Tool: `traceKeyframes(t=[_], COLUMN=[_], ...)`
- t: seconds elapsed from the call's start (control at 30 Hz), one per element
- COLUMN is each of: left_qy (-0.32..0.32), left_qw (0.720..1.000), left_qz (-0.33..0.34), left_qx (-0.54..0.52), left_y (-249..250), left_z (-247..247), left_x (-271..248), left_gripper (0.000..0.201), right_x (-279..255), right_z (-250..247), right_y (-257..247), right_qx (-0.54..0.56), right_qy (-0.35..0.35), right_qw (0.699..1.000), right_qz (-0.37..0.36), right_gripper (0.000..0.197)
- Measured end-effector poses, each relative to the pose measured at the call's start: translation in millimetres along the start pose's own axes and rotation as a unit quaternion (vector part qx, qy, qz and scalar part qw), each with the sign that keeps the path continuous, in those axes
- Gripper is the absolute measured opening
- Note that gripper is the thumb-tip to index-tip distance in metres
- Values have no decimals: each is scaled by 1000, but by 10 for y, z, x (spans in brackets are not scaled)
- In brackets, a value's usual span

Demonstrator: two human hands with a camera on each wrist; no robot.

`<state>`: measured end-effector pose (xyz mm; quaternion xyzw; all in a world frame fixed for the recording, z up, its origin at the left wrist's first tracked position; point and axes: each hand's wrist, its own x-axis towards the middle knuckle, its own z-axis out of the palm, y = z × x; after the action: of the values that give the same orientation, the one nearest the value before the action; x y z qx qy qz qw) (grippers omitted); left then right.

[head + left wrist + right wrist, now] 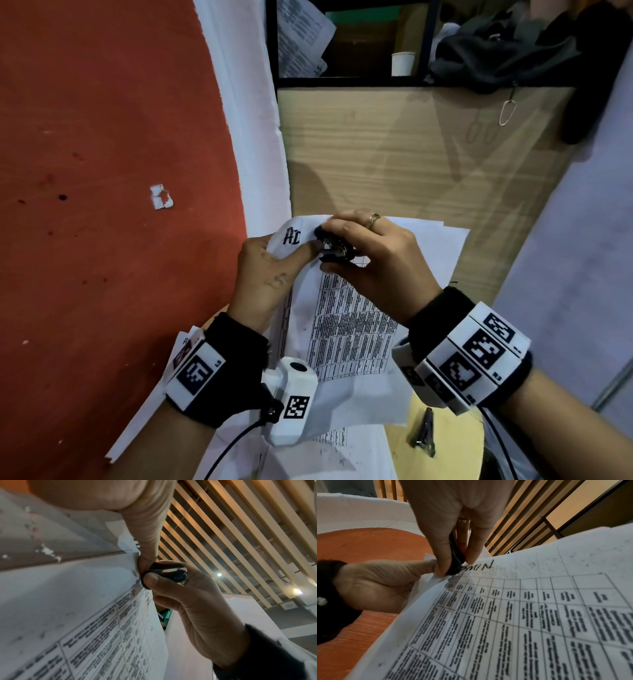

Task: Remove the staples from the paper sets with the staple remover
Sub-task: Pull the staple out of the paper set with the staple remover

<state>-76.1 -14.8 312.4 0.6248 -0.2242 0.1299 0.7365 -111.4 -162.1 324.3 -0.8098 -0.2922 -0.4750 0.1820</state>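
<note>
A stapled paper set [346, 325] printed with a table is held up over the desk, its top left corner lettered in black marker. My left hand [270, 267] pinches that corner, thumb on top of the sheet [388, 577]. My right hand [370, 250] grips a black staple remover [334, 248] between thumb and fingers and has it down on the same corner, right beside the left thumb tip [147, 559]. In the left wrist view the remover [164, 573] is squeezed in the right hand [192, 601]. The staple itself is hidden.
More loose sheets [329, 455] lie under the held set. A black binder clip [423, 435] rests on a yellow round surface at the near right. A red surface [102, 205] with a small paper scrap [161, 197] spreads left. A wooden cabinet [394, 150] stands ahead.
</note>
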Motion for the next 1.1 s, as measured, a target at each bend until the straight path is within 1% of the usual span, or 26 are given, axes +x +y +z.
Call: traceKeyframes(t=[0.17, 0.23, 0.37, 0.5, 0.57, 0.67, 0.77, 0.9, 1.0, 1.1], left_qy=[-8, -27, -85, -95, -99, -99, -84, -85, -98, -120], left_qw=[1000, 1000, 996, 995, 994, 994, 996, 995, 994, 992], left_qz=[-5, -11, -13, -28, -34, -36, -41, -45, -46, -50], left_qx=[10, 8, -1, 8, 12, 7, 2, 17, 9, -3], left_y=[5, 20, 31, 30, 36, 23, -4, 7, -7, -17], left_z=[7, 2, -20, -26, -28, -25, -20, -15, -17, -38], left_x=[3, 10, 33, 62, 63, 67, 86, 94, 94, 98], left_gripper=[5, 4, 19, 7, 12, 8, 12, 3, 12, 14], right_x=[-16, -15, -14, -16, -19, -25, -30, -34, -33, -29], right_z=[-13, -23, -37, -37, -32, -33, -27, -23, -19, -7], right_y=[22, 26, 42, 73, 86, 101, 108, 96, 93, 102], right_qx=[4, 8, 15, 9, -5, -15, -14, -4, -1, -8], right_qy=[-2, -2, -10, -26, -32, -31, -25, -24, -22, -25], right_qw=[1000, 1000, 1000, 1000, 999, 999, 999, 1000, 1000, 1000], right_qz=[5, 8, 16, 7, -9, -18, -13, -10, -7, -11], right_gripper=[33, 34, 35, 34, 34, 34, 35, 33, 32, 29])
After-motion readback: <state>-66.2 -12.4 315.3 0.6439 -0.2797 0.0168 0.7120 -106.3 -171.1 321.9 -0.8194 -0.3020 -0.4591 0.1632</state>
